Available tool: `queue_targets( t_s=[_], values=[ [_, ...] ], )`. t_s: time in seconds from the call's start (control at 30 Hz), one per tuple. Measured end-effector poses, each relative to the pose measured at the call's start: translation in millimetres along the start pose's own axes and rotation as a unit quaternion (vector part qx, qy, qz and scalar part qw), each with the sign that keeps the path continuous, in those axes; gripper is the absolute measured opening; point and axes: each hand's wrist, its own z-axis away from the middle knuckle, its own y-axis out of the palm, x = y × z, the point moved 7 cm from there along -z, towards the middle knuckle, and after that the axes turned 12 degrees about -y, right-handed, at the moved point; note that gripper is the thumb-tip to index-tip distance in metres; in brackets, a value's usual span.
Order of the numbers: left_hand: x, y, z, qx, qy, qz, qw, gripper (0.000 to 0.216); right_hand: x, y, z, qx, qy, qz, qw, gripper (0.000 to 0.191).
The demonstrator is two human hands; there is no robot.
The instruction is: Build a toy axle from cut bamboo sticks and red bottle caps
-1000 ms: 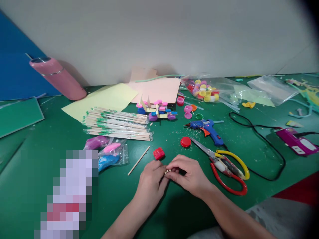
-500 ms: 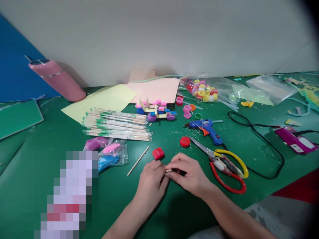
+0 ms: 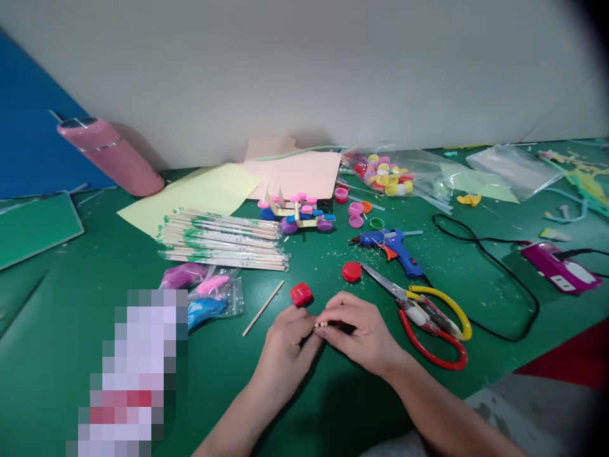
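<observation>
Several short wooden sticks (image 3: 322, 324) lie side by side between my hands, with only their round ends showing. My left hand (image 3: 289, 341) pinches them from the left, fingers curled. From the other side, my right hand (image 3: 362, 329) grips the same sticks between thumb and fingers. Just beyond my fingertips are a red bottle-cap piece (image 3: 301, 294) and a round red cap (image 3: 352, 271). A single loose wooden stick (image 3: 263, 308) rests left of my left hand. Scissors (image 3: 419, 311) with red and yellow handles lie open beside my right hand.
Beyond the scissors lies a blue glue gun (image 3: 392, 247), its black cord running right to a purple device (image 3: 559, 268). Bundled wooden sticks (image 3: 223, 238), small toy cars (image 3: 307, 219), bagged caps (image 3: 385, 174) and a pink bottle (image 3: 111, 155) line the back. Bagged clay-like pieces (image 3: 209, 292) sit left.
Both hands keep nearly the same pinch. The stick ends between the fingers have shifted slightly, the leftmost now a little apart from the others.
</observation>
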Motion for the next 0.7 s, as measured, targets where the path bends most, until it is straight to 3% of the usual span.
queue_targets(
  t_s=[0.13,0.3,0.43,0.57,0.7],
  values=[
    [1,0,0,0.072,-0.063,0.109,0.989,0.026,-3,0,0,-0.012,0.047,-0.075,0.996,0.009],
    [10,15,9,0.211,-0.194,0.247,0.926,0.025,-6,4,0,-0.012,0.088,-0.137,0.987,0.014],
    [13,24,13,0.252,-0.237,0.270,0.898,0.023,-12,12,3,0.005,0.143,-0.168,0.975,0.021],
    [12,24,11,0.233,-0.230,0.244,0.913,0.022,-14,14,4,0.008,0.165,-0.174,0.971,0.023],
    [6,6,4,0.096,-0.144,0.150,0.973,0.021,-6,3,-2,-0.014,0.090,-0.098,0.991,0.017]
  ],
)
